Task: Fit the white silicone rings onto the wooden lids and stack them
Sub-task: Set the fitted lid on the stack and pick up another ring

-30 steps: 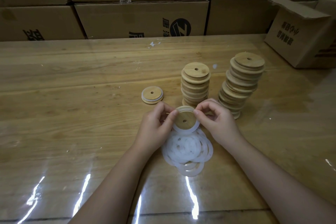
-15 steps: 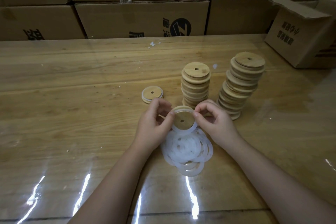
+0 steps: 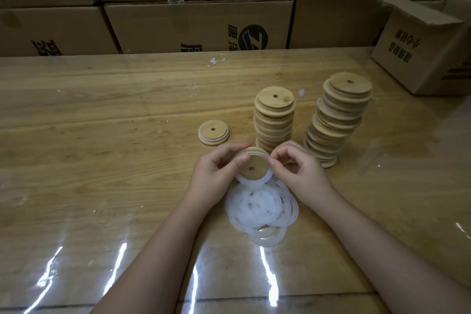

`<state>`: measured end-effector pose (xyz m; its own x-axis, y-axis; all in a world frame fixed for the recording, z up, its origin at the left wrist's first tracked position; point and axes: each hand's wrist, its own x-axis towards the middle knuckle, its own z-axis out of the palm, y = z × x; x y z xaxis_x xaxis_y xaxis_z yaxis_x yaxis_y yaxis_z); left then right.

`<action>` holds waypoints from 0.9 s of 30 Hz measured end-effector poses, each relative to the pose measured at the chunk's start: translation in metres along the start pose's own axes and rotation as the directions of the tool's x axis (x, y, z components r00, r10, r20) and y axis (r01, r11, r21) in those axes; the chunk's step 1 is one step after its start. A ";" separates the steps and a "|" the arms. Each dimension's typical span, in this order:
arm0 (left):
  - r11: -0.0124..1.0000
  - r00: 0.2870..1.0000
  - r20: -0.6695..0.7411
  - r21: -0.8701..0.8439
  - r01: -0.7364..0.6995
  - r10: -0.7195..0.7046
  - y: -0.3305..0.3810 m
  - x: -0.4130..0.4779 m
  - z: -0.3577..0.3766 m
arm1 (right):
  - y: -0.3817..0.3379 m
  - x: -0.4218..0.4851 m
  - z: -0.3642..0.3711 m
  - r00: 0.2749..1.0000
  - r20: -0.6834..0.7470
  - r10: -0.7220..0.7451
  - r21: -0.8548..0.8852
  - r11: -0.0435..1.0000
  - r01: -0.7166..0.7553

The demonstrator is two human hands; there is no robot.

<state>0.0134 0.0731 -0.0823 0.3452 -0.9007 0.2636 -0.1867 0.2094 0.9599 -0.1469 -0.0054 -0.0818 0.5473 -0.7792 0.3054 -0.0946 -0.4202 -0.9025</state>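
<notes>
Lid (image 3: 253,166) with a white ring (image 3: 251,180) half seated sits pinched between my left hand (image 3: 216,176) and right hand (image 3: 297,172), above the loose rings (image 3: 262,211) on the desk (image 3: 102,160); two lid stacks (image 3: 275,120) stand just behind.

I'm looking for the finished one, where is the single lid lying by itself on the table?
The single lid lies flat on the table, left of the shorter lid stack and just beyond the left hand.

White rings (image 3: 262,208) (translucent), tan lids (image 3: 275,120)
</notes>
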 end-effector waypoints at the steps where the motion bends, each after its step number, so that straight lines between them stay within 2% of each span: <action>1: 0.999 1.000 -0.001 -0.030 0.013 -0.013 -0.001 0.000 -0.001 | 0.000 0.000 0.000 1.000 0.002 0.003 -0.005 1.000 -0.003; 13: 0.992 0.999 -0.018 -0.121 0.039 -0.042 -0.001 0.003 -0.003 | 0.008 0.000 0.003 0.994 0.073 0.077 -0.016 0.997 -0.076; 15: 0.989 0.999 -0.003 -0.138 0.051 -0.052 -0.001 0.002 -0.003 | 0.010 -0.001 0.002 0.995 0.050 0.086 0.007 0.996 -0.087; 19: 0.999 1.000 0.004 -0.052 0.015 -0.015 -0.003 0.000 0.001 | 0.008 -0.002 0.001 0.997 -0.069 -0.020 -0.007 1.000 0.019; 22: 0.998 0.999 0.034 0.048 -0.033 0.032 -0.003 -0.003 0.003 | 0.006 -0.002 0.002 0.990 -0.095 -0.108 -0.031 0.994 0.105; 27: 0.996 0.998 0.007 0.068 -0.058 0.058 -0.001 -0.002 0.002 | 0.006 -0.002 0.001 0.992 -0.088 -0.096 -0.008 0.995 0.095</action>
<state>0.0109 0.0737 -0.0837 0.3276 -0.8897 0.3179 -0.2688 0.2348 0.9341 -0.1472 -0.0060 -0.0882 0.4788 -0.7732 0.4158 -0.0489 -0.4964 -0.8667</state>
